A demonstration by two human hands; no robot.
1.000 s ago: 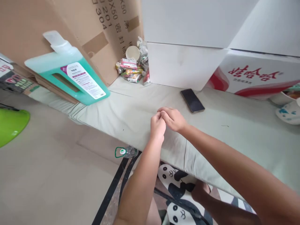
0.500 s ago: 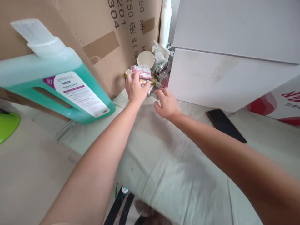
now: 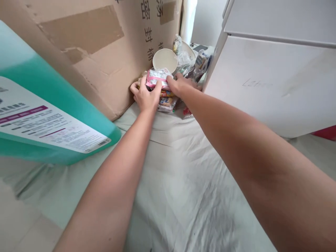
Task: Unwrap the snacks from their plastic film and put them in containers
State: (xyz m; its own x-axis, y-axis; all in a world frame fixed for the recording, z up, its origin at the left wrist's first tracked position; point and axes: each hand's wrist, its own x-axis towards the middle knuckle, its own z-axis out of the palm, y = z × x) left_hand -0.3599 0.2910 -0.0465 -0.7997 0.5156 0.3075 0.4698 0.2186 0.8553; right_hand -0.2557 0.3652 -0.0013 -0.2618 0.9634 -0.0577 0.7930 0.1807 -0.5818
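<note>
A pink and white wrapped packet (image 3: 157,76) lies on top of a small pile of snack packets (image 3: 167,102) in the corner. My left hand (image 3: 147,94) curls round the pile's left side, its thumb against the front of the top packet. At the right end of that packet rests the thumb of my right hand (image 3: 182,85). The other fingers of this hand spread over the packets to the right, partly hidden behind the wrist. Just behind the pile, a cream bowl (image 3: 165,60) leans tilted. Clear-wrapped packets (image 3: 202,62) lie heaped beyond my right hand.
A large cardboard box (image 3: 105,66) stands at the left, with a jug of green liquid (image 3: 78,120) in front of it. A white box (image 3: 262,80) walls the right side. Pale green cloth (image 3: 168,168) covers the surface beneath my arms.
The view has moved closer to the corner. My right hand has gone from the cloth in front up to the packets. My left hand stays at the pile, its fingers further round the side.
</note>
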